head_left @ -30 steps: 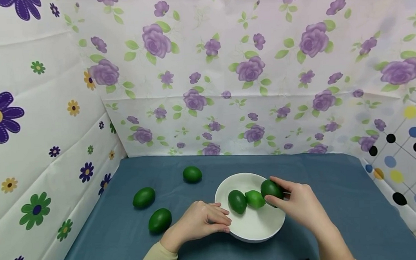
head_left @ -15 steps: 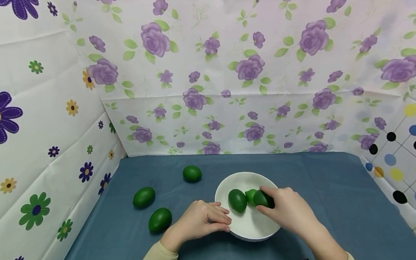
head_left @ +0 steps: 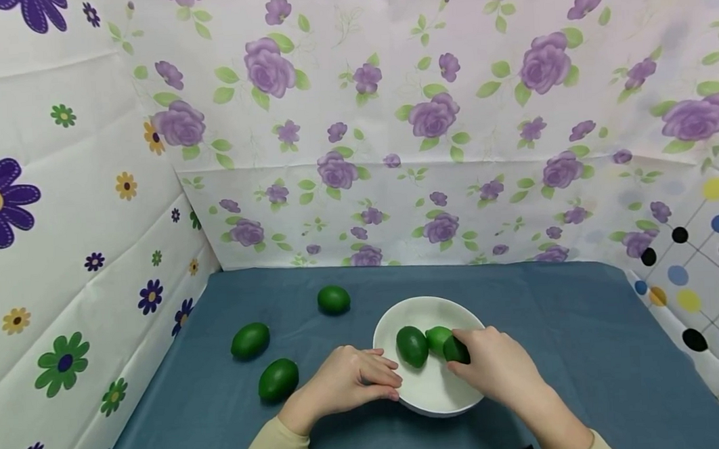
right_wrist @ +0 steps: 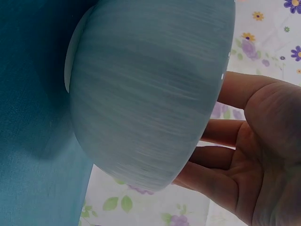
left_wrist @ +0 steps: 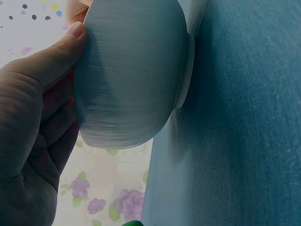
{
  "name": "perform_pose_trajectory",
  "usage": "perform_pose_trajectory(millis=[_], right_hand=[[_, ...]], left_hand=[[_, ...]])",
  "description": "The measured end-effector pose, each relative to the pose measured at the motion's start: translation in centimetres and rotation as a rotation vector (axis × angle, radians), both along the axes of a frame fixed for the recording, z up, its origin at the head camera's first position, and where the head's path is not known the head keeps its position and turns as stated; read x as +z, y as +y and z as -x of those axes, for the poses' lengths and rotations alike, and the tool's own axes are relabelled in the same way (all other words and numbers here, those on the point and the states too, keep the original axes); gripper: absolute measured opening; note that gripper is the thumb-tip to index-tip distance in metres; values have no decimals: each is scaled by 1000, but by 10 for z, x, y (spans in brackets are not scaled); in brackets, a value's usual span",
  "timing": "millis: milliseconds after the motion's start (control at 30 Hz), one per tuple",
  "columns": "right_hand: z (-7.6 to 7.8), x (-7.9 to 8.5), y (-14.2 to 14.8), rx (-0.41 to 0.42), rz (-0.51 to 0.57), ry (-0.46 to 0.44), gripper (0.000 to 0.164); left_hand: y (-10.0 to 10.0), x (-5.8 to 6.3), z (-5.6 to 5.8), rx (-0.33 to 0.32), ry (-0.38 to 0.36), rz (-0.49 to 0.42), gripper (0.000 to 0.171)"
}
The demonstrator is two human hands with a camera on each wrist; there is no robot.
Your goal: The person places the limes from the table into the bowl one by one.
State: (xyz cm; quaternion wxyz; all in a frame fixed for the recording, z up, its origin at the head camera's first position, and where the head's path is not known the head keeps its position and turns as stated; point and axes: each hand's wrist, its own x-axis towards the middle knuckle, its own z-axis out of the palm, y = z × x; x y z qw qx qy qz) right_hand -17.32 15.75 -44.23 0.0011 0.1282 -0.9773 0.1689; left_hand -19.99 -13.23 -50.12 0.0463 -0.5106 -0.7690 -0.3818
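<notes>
A white bowl (head_left: 441,390) stands on the blue cloth, its streaked outer side filling much of both wrist views. My left hand (head_left: 352,381) holds it by its left rim, thumb (left_wrist: 70,40) at the edge and fingers reaching over. Inside lie a dark green oval fruit (head_left: 412,347) and a smaller, brighter green lime (head_left: 437,339). With my right hand (head_left: 498,366), over the right rim, I grip another dark green oval fruit (head_left: 455,350) low in the bowl, right against the lime. In the right wrist view, the bowl's wall hides that fruit and the fingertips.
Three more dark green oval fruits lie on the cloth: one at the back (head_left: 333,300), one at far left (head_left: 250,341) and one (head_left: 279,380) beside my left wrist. A floral sheet (head_left: 354,116) hangs behind the blue table cloth (head_left: 572,322).
My right hand has moved left and down with the dark green oval fruit, from the bowl's right rim to beside the lime. My left hand has stayed on the rim.
</notes>
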Motion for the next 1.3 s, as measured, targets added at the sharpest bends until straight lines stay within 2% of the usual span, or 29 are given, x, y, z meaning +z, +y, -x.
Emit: perform_pose_trajectory(millis=[267, 600, 1033, 1300], right_hand=[[0, 0, -1, 2, -32, 6, 35], [3, -8, -1, 3, -55, -21, 32], [7, -16, -6, 7, -119, -7, 41], [9, -21, -7, 14, -117, 21, 45]], left_hand=[[0, 1, -1, -1, -15, -4, 17], [0, 0, 0, -2, -1, -7, 16], [0, -1, 0, -4, -2, -9, 16], [0, -1, 1, 2, 9, -2, 16]])
